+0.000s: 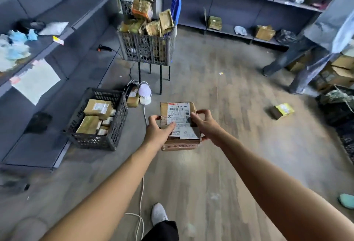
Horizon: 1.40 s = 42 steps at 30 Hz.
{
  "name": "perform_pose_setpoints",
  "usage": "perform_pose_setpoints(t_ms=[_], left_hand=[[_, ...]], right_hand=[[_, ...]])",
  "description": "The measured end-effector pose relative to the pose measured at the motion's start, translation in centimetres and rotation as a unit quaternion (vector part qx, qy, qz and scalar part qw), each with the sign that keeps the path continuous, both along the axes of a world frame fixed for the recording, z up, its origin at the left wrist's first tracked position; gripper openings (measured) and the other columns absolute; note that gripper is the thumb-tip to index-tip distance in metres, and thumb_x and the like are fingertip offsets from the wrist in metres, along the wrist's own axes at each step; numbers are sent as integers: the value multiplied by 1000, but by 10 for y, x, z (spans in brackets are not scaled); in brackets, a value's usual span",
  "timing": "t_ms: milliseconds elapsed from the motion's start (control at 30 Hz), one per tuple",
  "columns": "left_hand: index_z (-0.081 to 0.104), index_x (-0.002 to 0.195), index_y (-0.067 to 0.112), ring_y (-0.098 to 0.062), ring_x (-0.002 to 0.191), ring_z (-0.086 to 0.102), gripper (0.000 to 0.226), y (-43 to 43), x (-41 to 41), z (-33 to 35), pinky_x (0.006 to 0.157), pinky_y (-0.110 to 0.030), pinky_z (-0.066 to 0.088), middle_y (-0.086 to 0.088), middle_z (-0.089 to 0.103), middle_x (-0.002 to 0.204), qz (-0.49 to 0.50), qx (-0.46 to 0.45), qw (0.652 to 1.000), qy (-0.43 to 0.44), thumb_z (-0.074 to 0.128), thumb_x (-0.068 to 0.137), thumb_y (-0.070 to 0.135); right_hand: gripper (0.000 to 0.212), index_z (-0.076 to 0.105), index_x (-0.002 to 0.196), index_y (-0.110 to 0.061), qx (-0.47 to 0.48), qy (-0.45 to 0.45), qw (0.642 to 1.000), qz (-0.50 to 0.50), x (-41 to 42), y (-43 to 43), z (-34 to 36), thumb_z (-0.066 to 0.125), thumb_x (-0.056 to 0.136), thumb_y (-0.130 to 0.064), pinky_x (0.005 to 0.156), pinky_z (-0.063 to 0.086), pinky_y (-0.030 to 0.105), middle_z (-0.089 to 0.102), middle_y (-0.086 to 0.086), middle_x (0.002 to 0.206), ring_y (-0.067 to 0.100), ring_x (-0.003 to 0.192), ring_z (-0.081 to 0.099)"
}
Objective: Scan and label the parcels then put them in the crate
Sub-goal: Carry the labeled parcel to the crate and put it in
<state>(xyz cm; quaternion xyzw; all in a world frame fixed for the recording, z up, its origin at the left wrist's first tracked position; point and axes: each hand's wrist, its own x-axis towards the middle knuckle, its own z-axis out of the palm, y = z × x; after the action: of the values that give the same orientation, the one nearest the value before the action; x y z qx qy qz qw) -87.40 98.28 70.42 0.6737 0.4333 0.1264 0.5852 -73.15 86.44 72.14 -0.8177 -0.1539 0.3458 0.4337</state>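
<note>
So, both hands hold the cardboard parcel (182, 143) out over the floor (220, 164). The left hand (157, 129) wraps its left side with the thumb on the shipping label (178, 111), the right hand (204, 123) pinches the right edge, so each grip is clamped on it. The black crate (92, 141) sits on the floor off to the left, with other parcels (97, 108) inside.

A white cable (141, 192) lies near a white shoe (159, 214)

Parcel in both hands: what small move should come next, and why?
Probably carry it left and down toward the black crate, which already holds other parcels. The parcel already bears a barcode label, and the left hand and right hand grip it.
</note>
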Motion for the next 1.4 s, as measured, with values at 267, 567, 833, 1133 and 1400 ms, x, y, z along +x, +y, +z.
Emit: perform_pose_setpoints(t_ms=[267, 567, 833, 1133, 1400], left_hand=[[36, 120, 29, 4, 71, 48, 51, 118, 44, 3, 53, -17, 33, 17, 50, 93, 110, 14, 993, 43, 69, 84, 46], [37, 118, 27, -6, 82, 57, 49, 237, 89, -31, 64, -21, 45, 17, 54, 95, 243, -16, 968, 64, 71, 85, 40], [46, 123, 30, -15, 99, 63, 46, 335, 145, -45, 87, -33, 49, 9, 63, 116, 366, -45, 926, 86, 69, 85, 39], [38, 138, 46, -21, 108, 61, 49, 402, 115, -80, 75, -37, 53, 8, 57, 128, 476, -164, 864, 34, 55, 96, 28], [34, 146, 36, -15, 84, 64, 56, 454, 70, -186, 55, -28, 55, -3, 61, 120, 527, -212, 823, -11, 54, 96, 19]], right_hand=[[37, 41, 113, -33, -2, -3, 994, 107, 68, 152, -4, 56, 90, -58, 45, 53, 31, 68, 8, 100, 22, 80, 68], [46, 40, 126, -24, -2, 24, 960, 278, 135, 329, -41, 57, 93, -51, 50, 53, 34, 63, 16, 114, 27, 87, 67], [58, 33, 144, -24, -16, 40, 894, 445, 202, 490, -61, 55, 95, -47, 87, 55, 42, 60, 11, 128, 26, 106, 63], [54, 31, 134, -61, -91, 77, 807, 579, 164, 614, -96, 59, 91, -44, 75, 61, 42, 69, -10, 117, 12, 94, 69], [49, 35, 132, -53, -145, 28, 783, 604, 99, 686, -192, 58, 91, -37, 57, 59, 32, 67, -15, 95, 11, 83, 69]])
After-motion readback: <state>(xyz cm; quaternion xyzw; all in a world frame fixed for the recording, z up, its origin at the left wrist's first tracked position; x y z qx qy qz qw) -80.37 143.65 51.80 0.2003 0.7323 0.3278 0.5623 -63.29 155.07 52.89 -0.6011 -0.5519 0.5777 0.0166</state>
